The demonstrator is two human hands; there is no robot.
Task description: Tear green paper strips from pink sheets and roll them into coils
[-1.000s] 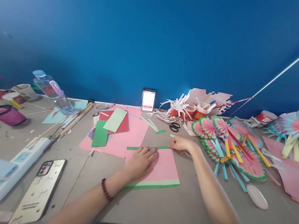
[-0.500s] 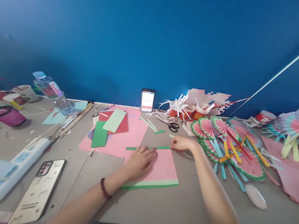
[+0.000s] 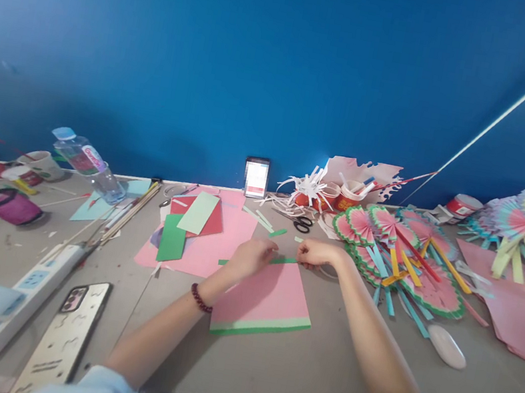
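Note:
A pink paper sheet (image 3: 270, 296) lies before me, its near edge banded in pale and dark green. Along its far edge runs a narrow green paper strip (image 3: 287, 261). My right hand (image 3: 317, 254) is closed in a pinch at the strip's right end. Over the left part of the strip, my left hand (image 3: 254, 257) has curled fingers, and their tips are hidden, so what they hold does not show. Scissors (image 3: 302, 223) rest beyond my right hand, near a short green paper scrap (image 3: 278, 232).
Folded watermelon-patterned paper fans (image 3: 433, 291) lie at the right beside a white oval object (image 3: 447, 345). Cut cards such as a green one (image 3: 172, 238) lie on pink paper at the left. A phone (image 3: 66, 331), power strip (image 3: 24, 297) and bottle (image 3: 90, 165) stand farther left.
My left hand has moved up from lying flat on the pink sheet to the green strip, and its fingers have curled. My right hand stays at the strip's right end.

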